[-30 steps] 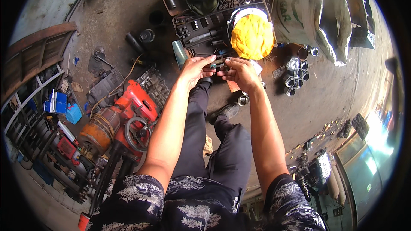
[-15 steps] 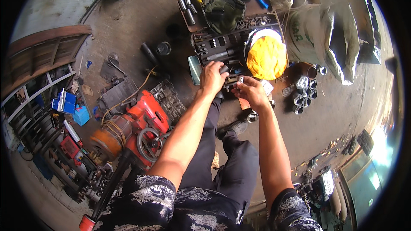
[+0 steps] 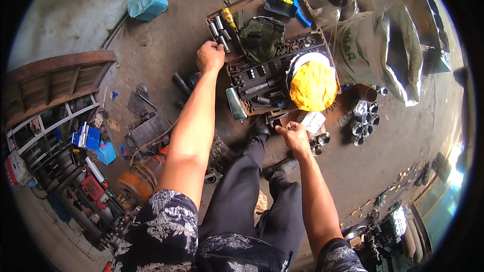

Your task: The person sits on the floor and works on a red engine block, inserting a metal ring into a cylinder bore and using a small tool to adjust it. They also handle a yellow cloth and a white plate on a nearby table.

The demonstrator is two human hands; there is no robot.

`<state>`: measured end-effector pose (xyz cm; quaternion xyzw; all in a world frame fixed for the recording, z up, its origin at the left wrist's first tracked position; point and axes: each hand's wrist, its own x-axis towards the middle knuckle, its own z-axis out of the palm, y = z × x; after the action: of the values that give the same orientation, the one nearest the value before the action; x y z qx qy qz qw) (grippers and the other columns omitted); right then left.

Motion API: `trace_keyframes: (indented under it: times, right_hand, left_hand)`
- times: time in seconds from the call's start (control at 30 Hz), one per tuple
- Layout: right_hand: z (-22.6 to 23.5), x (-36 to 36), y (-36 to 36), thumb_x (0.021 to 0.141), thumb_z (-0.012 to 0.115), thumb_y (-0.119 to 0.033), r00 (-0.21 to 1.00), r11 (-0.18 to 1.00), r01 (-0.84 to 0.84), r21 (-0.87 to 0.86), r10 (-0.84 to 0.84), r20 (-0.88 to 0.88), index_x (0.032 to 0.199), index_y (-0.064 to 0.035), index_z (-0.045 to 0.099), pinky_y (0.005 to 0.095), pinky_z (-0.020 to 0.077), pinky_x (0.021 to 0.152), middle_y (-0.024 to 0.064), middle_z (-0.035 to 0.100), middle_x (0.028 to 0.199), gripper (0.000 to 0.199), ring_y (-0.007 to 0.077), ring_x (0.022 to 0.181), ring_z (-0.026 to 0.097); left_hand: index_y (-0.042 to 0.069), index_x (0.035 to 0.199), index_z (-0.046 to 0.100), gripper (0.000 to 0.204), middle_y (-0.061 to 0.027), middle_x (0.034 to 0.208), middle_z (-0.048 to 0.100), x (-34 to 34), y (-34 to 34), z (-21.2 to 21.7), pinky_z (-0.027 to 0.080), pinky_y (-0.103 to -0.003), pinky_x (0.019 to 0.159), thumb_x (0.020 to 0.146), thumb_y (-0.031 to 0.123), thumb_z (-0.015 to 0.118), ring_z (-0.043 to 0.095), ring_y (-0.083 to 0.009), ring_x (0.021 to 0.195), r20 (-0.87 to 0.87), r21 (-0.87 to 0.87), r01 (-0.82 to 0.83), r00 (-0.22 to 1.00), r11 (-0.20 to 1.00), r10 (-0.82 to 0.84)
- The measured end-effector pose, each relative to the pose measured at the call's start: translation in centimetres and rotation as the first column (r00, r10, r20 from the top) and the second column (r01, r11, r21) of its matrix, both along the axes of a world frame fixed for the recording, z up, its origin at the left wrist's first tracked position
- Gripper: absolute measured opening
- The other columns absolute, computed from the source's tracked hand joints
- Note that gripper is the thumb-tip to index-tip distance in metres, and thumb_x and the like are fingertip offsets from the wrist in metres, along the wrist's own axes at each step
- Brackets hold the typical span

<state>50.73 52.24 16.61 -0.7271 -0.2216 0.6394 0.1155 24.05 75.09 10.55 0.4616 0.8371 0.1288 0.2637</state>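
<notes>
My left hand [image 3: 209, 57] is at the left edge of the open metal toolbox [image 3: 242, 7], fingertips closed on the near end of a silver socket [image 3: 225, 45]. Other silver sockets [image 3: 219, 22] lie just beyond it, beside a yellow-handled tool [image 3: 228, 18]. My right hand [image 3: 295, 137] is closed in a pinch below the toolbox, near a metal bracket-like part [image 3: 275, 117]. Whatever its fingers hold is too small and hidden to name. Between the hands, a dark socket tray [image 3: 257, 81] holds several sockets and bars.
A yellow cloth bundle [image 3: 313, 84] covers the toolbox's right side; a dark green pouch [image 3: 262, 38] lies behind. To the right stand a white sack [image 3: 355, 45] and several shiny metal cups [image 3: 362, 126]. A wooden-edged rack [image 3: 55, 83] and orange machine [image 3: 138, 174] are at left.
My left hand has moved left and away from me, from above the socket tray to the silver sockets. The dark cylinder it held is gone from its fingers. My right hand is slightly lower in view.
</notes>
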Motion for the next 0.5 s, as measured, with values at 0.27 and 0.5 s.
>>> trace_keyframes:
  times: [0.27, 0.5]
  right_hand:
    - [-1.6, 1.3, -4.8, 0.084, 0.080, -0.024, 0.998, 0.998, -0.008, -0.059, 0.012, 0.063, 0.066, -0.0088, 0.052, 0.0292, 0.0314, 0.048, -0.0036, 0.049, 0.059, 0.037, 0.0073, 0.052, 0.039]
    - [-2.3, 1.4, -6.9, 0.085, 0.079, -0.027, 0.997, 0.992, -0.019, -0.128, 0.029, 0.078, 0.068, -0.0063, 0.054, 0.0300, 0.0347, 0.051, -0.0025, 0.050, 0.060, 0.036, 0.0087, 0.054, 0.041]
  left_hand:
    - [0.010, 0.095, 0.077, 0.023, -0.0162, 0.101, 0.074, -3.8, 6.8, -2.0, 0.054, -0.043, 0.090, 0.083, 0.029, 0.074, 0.070, -0.0338, 0.099, -0.059, -0.079, 0.019, 0.998, 0.997, -0.024]
    - [0.011, 0.091, 0.078, 0.021, -0.0141, 0.101, 0.075, -2.8, 8.5, -3.8, 0.055, -0.041, 0.089, 0.078, 0.028, 0.079, 0.071, -0.0322, 0.098, -0.029, -0.096, 0.011, 0.999, 0.995, -0.013]
